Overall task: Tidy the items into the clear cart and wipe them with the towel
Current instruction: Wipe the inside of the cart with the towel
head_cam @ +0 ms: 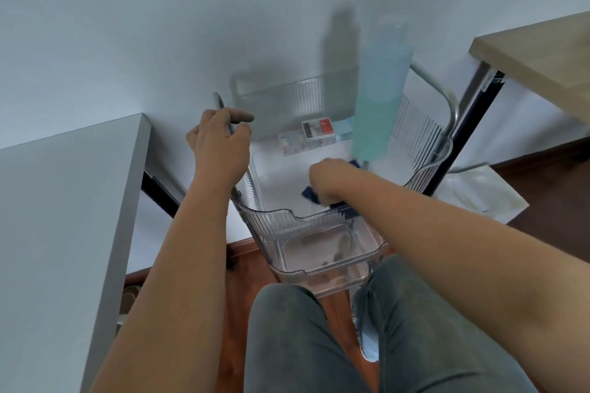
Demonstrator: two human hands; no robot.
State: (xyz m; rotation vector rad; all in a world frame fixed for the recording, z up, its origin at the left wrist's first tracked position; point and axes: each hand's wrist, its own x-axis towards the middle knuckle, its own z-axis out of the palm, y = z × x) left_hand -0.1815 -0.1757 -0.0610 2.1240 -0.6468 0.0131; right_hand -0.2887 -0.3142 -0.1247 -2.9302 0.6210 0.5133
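The clear cart [424, 169] stands against the wall, its top tray in the middle of the view. My left hand [220, 140] grips the cart's metal frame tube [218, 99] at the tray's far left corner. My right hand [329, 180] is inside the top tray, closed on a dark blue towel [311, 195] pressed to the tray floor. A tall clear bottle of blue-green liquid [376, 105] stands at the tray's right rear. A small clear box with a red-and-white label [316, 132] lies at the back of the tray.
A grey table [64, 217] is at the left and a wooden table [542, 54] at the upper right. A lower clear tray [319, 252] sits under the top one. My knees [351, 344] are close to the cart's front. A white bag [479, 191] lies on the floor to the right.
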